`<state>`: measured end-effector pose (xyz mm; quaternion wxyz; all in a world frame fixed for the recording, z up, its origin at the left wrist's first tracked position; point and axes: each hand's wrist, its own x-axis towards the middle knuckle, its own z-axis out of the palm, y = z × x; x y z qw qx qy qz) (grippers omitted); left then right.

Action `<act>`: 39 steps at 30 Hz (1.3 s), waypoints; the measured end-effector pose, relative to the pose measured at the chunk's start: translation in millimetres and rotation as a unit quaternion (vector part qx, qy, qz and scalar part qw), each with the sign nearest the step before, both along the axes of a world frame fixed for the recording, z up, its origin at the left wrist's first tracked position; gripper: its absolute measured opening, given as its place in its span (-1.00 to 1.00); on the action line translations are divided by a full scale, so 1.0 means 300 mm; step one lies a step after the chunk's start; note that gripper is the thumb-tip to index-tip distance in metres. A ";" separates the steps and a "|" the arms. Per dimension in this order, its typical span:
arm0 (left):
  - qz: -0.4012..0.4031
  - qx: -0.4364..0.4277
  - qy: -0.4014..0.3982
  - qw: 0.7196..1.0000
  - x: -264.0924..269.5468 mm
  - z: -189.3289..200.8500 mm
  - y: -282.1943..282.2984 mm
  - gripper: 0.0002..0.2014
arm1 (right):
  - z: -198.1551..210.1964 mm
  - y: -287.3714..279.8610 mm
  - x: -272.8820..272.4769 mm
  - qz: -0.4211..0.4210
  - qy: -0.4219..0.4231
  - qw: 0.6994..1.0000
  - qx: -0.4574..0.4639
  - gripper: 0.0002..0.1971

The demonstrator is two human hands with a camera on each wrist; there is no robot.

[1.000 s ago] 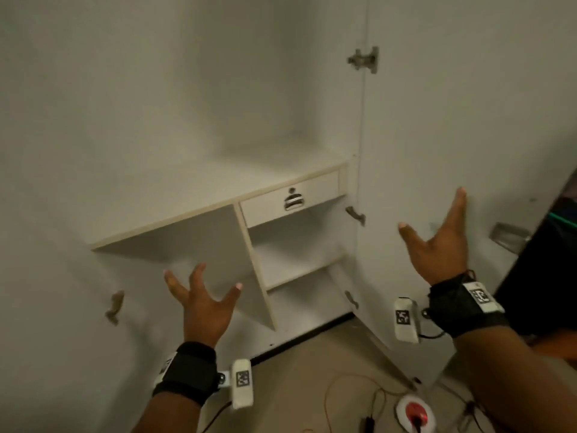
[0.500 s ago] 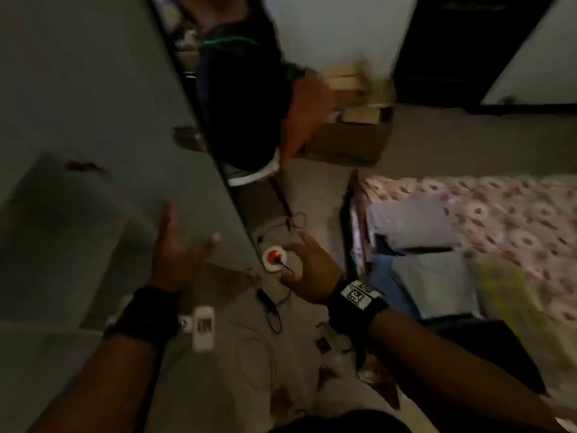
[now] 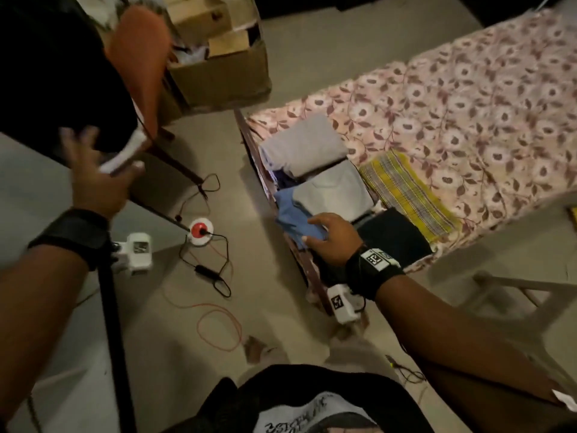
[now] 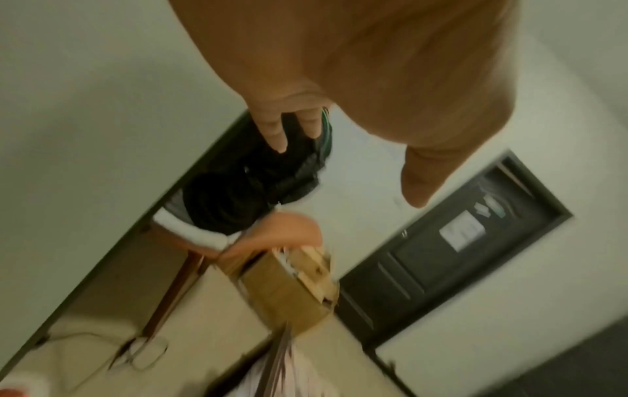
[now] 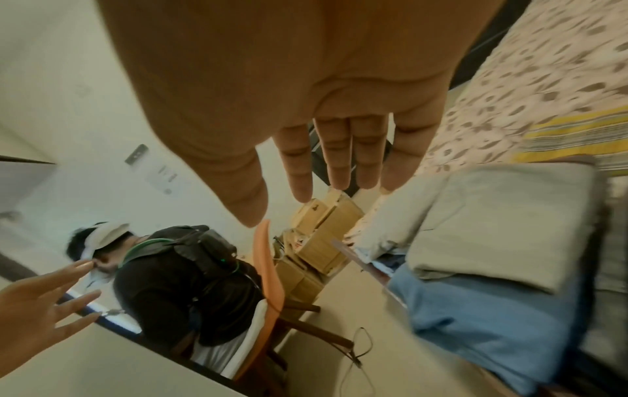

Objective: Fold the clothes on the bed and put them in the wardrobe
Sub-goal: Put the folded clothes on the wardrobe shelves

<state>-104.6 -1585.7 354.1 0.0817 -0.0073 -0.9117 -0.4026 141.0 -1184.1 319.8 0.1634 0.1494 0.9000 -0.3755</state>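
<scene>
Folded clothes lie in a group at the near end of the floral bed (image 3: 468, 89): two grey pieces (image 3: 303, 145) (image 3: 334, 189), a blue one (image 3: 292, 214), a black one (image 3: 393, 235) and a yellow striped cloth (image 3: 402, 189). My right hand (image 3: 310, 229) hovers at the blue piece with straight fingers and holds nothing. The right wrist view shows that hand (image 5: 299, 204) spread, apart from the grey (image 5: 503, 220) and blue (image 5: 486, 327) clothes. My left hand (image 3: 100, 151) is raised, spread and empty beside the wardrobe door (image 3: 25, 189). The left hand (image 4: 343, 166) is also empty in its own view.
A person in black (image 3: 56, 73) sits on an orange chair (image 3: 137, 57) at the upper left. Behind stands a cardboard box (image 3: 218, 70). A red button unit (image 3: 201, 231) and loose cables (image 3: 215, 276) lie on the floor between wardrobe and bed.
The view has swung from the open wardrobe to the bed. My right hand has gone down to the folded clothes; my left hand stays raised and spread.
</scene>
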 end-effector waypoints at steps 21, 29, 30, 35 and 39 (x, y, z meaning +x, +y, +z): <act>0.133 -0.025 -0.446 0.885 0.947 -1.108 1.439 0.25 | -0.980 1.097 0.125 -0.003 -0.201 0.978 -0.050 -0.14; 0.160 0.281 -0.556 0.766 0.943 -1.230 1.339 0.19 | -1.095 1.175 0.093 -0.024 -0.255 0.941 -0.223 -0.06; 0.162 0.290 -0.566 0.755 0.941 -1.239 1.341 0.18 | -1.104 1.182 0.086 -0.030 -0.271 0.930 -0.245 -0.03; 0.143 0.323 -0.565 0.746 0.940 -1.269 1.339 0.27 | -1.124 1.193 0.058 -0.052 -0.316 0.883 -0.342 -0.35; 0.128 0.313 -0.560 0.756 0.925 -1.239 1.340 0.27 | -1.139 1.206 0.071 -0.041 -0.342 0.870 -0.352 -0.23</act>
